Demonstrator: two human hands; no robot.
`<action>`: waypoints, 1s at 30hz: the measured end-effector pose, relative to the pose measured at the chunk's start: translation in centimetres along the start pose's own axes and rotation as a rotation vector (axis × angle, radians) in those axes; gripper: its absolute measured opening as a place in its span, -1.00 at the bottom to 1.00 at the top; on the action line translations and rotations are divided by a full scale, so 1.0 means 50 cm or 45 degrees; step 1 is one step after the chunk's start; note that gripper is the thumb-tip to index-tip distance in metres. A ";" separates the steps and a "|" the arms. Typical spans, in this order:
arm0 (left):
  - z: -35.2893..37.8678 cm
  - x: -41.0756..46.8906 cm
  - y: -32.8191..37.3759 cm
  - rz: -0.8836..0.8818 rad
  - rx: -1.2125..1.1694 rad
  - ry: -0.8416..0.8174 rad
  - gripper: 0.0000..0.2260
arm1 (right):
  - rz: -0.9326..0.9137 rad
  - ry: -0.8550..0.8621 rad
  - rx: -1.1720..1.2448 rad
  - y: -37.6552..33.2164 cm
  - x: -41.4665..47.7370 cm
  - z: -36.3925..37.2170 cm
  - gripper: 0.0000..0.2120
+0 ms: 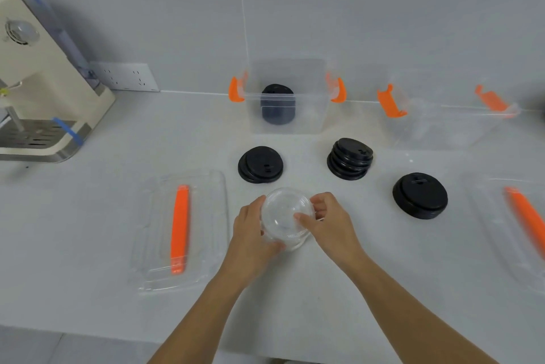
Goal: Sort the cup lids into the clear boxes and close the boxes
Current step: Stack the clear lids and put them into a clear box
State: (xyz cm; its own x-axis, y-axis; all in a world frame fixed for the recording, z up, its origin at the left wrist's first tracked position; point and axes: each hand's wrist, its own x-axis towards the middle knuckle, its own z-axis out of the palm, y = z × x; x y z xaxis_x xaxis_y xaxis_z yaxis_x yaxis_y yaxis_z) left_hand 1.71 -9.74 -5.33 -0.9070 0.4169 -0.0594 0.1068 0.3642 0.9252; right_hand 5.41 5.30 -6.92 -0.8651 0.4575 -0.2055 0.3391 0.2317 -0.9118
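Both hands hold a stack of clear domed cup lids (284,213) near the table's front middle: my left hand (253,231) grips its left side, my right hand (327,219) its right side. Three piles of black lids lie behind: a low one (260,164), a taller leaning stack (350,158), and one at the right (420,196). The left clear box (287,115) with orange latches stands open at the back and holds a stack of black lids (277,104). The right clear box (448,124) stands open beside it; its contents are unclear.
A clear box cover with an orange handle (180,229) lies flat to the left of my hands. A second cover (519,216) lies at the right edge. A cream coffee machine (38,74) stands at the back left, by a wall socket (125,77).
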 end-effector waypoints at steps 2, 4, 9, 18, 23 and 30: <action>0.003 0.003 -0.013 -0.008 0.013 0.012 -0.58 | 0.013 -0.001 -0.025 0.006 0.000 0.006 -0.68; 0.005 0.007 -0.023 -0.018 0.027 0.002 -0.57 | 0.034 -0.005 -0.046 0.011 0.001 0.010 -0.69; 0.006 0.019 -0.058 -0.036 0.126 -0.050 -0.42 | 0.076 -0.024 -0.055 0.022 0.004 0.015 -0.70; -0.010 0.021 -0.061 -0.282 0.160 -0.204 -0.15 | 0.076 -0.089 -0.081 0.026 0.007 0.019 -0.59; -0.039 0.024 -0.059 -0.502 -0.032 -0.458 0.09 | 0.054 -0.400 -0.378 0.031 0.005 -0.013 -0.01; -0.039 0.052 -0.041 -0.719 -0.246 -0.144 -0.37 | -0.075 -0.362 -0.658 0.068 0.015 -0.005 0.06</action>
State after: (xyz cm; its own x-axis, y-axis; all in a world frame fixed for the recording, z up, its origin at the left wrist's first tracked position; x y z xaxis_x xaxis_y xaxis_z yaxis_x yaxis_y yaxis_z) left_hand -1.64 -11.02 -6.66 -0.7517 0.2930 -0.5908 -0.4641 0.4015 0.7896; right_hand 6.01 6.65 -10.06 -0.9287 0.1999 -0.3123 0.3621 0.6706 -0.6475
